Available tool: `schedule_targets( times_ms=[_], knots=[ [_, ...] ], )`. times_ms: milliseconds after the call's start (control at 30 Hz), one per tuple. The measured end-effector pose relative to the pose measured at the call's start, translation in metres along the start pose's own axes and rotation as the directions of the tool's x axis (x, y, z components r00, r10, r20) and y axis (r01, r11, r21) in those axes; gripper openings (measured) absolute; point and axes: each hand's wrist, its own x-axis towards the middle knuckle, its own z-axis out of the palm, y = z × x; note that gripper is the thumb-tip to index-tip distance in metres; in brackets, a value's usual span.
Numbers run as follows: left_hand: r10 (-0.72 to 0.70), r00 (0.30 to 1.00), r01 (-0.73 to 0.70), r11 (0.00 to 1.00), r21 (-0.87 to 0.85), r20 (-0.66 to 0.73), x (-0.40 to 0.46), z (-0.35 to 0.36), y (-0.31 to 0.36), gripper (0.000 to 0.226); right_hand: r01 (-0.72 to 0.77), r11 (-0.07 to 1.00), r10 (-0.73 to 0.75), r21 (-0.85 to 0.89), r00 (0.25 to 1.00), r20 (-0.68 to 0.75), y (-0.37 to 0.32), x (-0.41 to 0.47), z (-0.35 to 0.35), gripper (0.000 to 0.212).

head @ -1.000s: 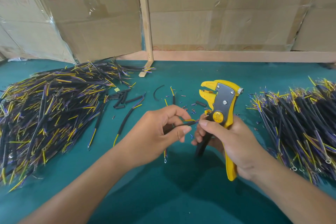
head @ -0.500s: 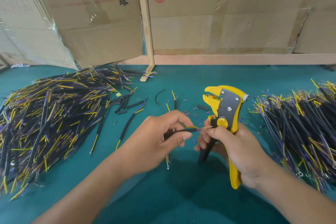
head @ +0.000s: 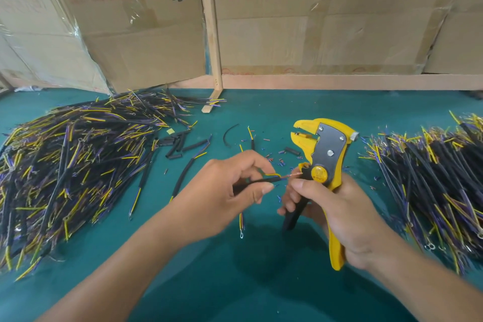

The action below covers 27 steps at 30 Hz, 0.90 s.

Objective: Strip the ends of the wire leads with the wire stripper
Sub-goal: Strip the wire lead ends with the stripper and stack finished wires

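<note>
wire lead (head: 257,180): thin, light and bendy; just left of the wire stripper (head: 320,165).
left hand (head: 230,191): fingers pinch the black sleeve near its end.
right hand (head: 339,212): fingers wrapped round the stripper's handles.
bare tips: easy to bend.

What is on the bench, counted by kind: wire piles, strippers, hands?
Wire piles: 2, one at left, one at right
Strippers: 1
Hands: 2, left hand, right hand
Total: 5
</note>
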Motion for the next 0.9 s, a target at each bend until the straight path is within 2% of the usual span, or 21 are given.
schedule_targets(
  times_ms=[167,267,300,400,500,900],
  knots=[
    [0.007,0.999,-0.009,0.999,0.039,0.034,-0.0007,0.0047,-0.0006,0.012,0.083,0.984,-0.091,-0.159,0.995,-0.041,0.0035,-0.0007,-0.0002,0.007],
    [0.002,0.999,-0.004,0.999,0.046,0.041,-0.0007,0.0063,0.0000,0.013,0.066,0.968,-0.083,-0.241,0.995,-0.062,0.0032,-0.0032,0.0007,0.025],
    [0.001,0.999,-0.003,0.999,0.048,0.042,-0.0007,0.0063,0.0002,0.013,0.067,0.963,-0.087,-0.260,0.994,-0.066,0.0025,-0.0036,0.0007,0.025],
    [0.003,0.999,-0.005,0.999,0.050,0.043,-0.0003,0.0044,-0.0007,0.012,0.084,0.936,-0.110,-0.342,0.992,-0.057,0.0000,-0.0035,0.0000,0.013],
    [0.006,1.000,-0.007,0.999,0.046,0.030,-0.0007,0.0013,-0.0029,0.010,0.090,0.910,-0.118,-0.405,0.992,-0.047,-0.0006,-0.0021,-0.0018,0.011],
    [-0.006,1.000,0.006,1.000,0.002,0.003,-0.0008,-0.0026,-0.0035,0.010,0.039,0.987,-0.048,-0.154,0.998,-0.051,0.0014,0.0018,-0.0047,0.013]
  ],
)
